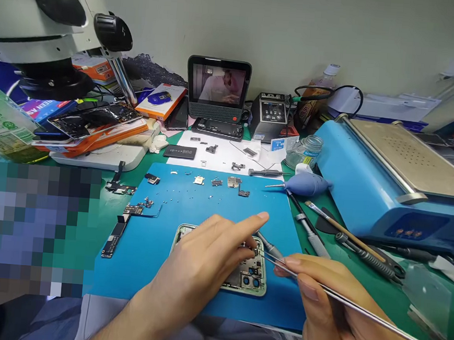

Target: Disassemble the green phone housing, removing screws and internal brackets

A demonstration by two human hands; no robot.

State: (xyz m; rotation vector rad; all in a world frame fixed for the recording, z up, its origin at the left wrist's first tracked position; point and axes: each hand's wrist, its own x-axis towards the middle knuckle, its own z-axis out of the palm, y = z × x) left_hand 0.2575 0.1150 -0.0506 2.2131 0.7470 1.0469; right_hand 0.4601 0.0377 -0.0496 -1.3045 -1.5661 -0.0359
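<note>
My right hand point(342, 299) grips a pair of slim metal tweezers point(343, 296), their tips pointing left at the phone's upper right edge. Below my hands lies an opened phone housing point(259, 292) with a pale green frame and two camera rings at its near right corner. My left hand point(200, 257) rests over the housing and covers much of it. Its index finger is stretched out, while the thumb and another finger come together by the tweezer tips; whatever is between them is hidden. A grey pen-shaped tool point(270, 245) lies just behind the housing, partly covered.
Small screws and metal parts point(198, 180) dot the blue mat point(142, 252). Logic board pieces point(113, 239) lie left, a battery point(180, 151) behind. A blue blower bulb point(308, 184), brush point(340, 228) and blue heating plate point(367, 186) stand right. A microscope point(52, 36) overhangs the left.
</note>
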